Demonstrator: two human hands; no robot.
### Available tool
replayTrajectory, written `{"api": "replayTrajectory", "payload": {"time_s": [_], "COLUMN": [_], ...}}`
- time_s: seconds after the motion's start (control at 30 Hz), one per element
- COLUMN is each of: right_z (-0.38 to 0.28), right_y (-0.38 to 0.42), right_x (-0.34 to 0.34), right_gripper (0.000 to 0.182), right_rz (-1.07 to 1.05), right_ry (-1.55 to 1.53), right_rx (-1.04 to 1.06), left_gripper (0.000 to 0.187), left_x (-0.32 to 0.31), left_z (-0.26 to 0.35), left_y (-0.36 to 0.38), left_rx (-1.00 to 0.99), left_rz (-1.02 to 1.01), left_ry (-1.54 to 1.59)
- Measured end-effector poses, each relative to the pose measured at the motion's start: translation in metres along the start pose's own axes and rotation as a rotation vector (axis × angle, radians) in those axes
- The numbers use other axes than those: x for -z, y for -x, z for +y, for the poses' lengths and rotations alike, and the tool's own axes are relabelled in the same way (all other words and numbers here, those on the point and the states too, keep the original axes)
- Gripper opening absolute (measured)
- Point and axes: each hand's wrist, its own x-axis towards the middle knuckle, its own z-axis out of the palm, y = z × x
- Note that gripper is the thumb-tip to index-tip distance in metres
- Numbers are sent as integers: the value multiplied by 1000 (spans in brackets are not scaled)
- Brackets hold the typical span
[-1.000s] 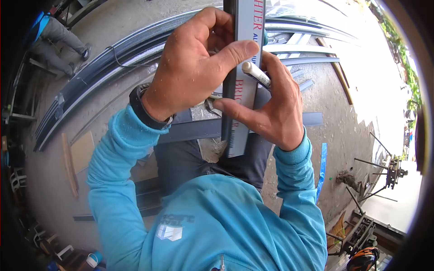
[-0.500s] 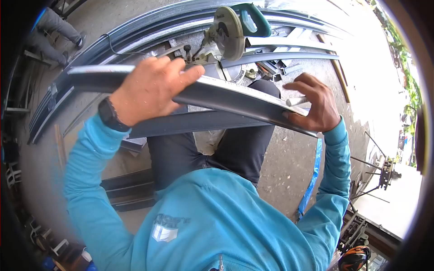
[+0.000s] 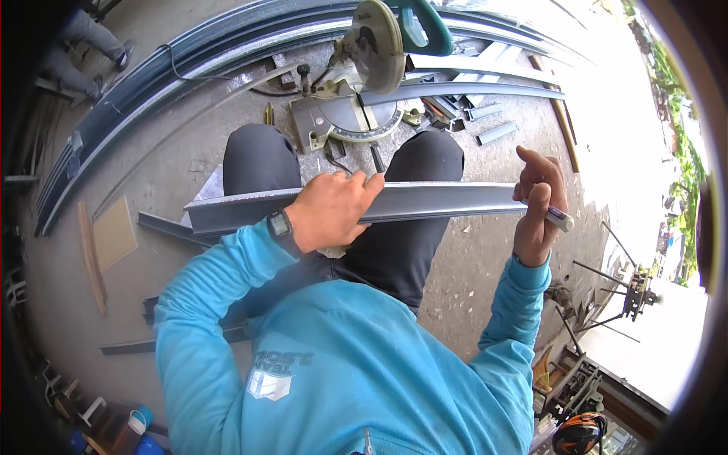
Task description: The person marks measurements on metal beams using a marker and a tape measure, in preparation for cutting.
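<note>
A long dark grey metal profile (image 3: 432, 200) with a pale upper edge lies across my thighs, nearly level. My left hand (image 3: 334, 208), with a watch on its wrist, is wrapped over the profile left of its middle. At the right end of the profile, my right hand (image 3: 542, 201) grips a whitish marker (image 3: 560, 219). The marker's rear end sticks out to the lower right; its other end is by the profile's end, and whether it touches cannot be made out. The right index finger points upward.
A mitre saw (image 3: 356, 114) stands on the floor beyond my knees. Long profiles (image 3: 152, 95) lie behind it in a curved-looking bundle. Short offcuts (image 3: 497, 134) are at its right. A wooden strip (image 3: 92, 258) and a board lie at left. Another person's legs (image 3: 95, 42) show at upper left.
The profile has come down from a raised slant to rest level on my thighs. My left hand moved right and down with it. The marker has turned in my right hand, toward the profile's end.
</note>
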Motion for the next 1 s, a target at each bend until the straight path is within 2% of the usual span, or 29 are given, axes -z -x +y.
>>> {"api": "replayTrajectory", "payload": {"time_s": [0.03,0.07,0.17,0.2,0.3,0.33,0.37,0.43,0.47,0.67,0.7,0.77,0.83,0.9,1.0], "right_z": [-2,-4,8,8,4,1,-4,-7,-8,-12,-12,-4,-5,-15,-54], "right_y": [7,8,29,36,44,44,46,55,62,71,71,79,78,75,67], "right_x": [-9,-16,-9,-8,-37,-42,-52,-66,-67,-94,-100,-105,-102,-104,-116], "right_gripper": [78,100,109,103,89,68,55,49,51,51,50,48,45,40,34], "right_rz": [31,78,28,39,113,68,61,74,72,145,131,86,44,43,42], "right_ry": [-90,-35,-383,-502,-467,-466,-464,-559,-583,-624,-596,-667,-697,-659,-756], "right_rx": [-41,-87,-341,-398,-374,-351,-347,-386,-440,-317,-304,-342,-423,-442,-389], "left_gripper": [87,79,73,63,56,48,45,37,26,21,30,85,103,74,39], "left_x": [4,11,27,31,19,17,18,22,23,11,5,8,4,12,18], "left_z": [0,-1,-6,-8,-3,5,2,-1,-1,12,11,12,15,21,30], "left_y": [0,3,1,1,8,11,11,15,15,11,11,15,16,16,18], "left_rx": [-26,-33,-75,-74,-10,39,39,50,75,120,123,104,16,-71,-161], "left_rz": [0,4,262,315,312,288,259,184,228,356,393,363,572,750,540], "left_ry": [4,-27,-392,-403,-341,-297,-236,-98,-31,-48,-67,60,138,150,84]}}
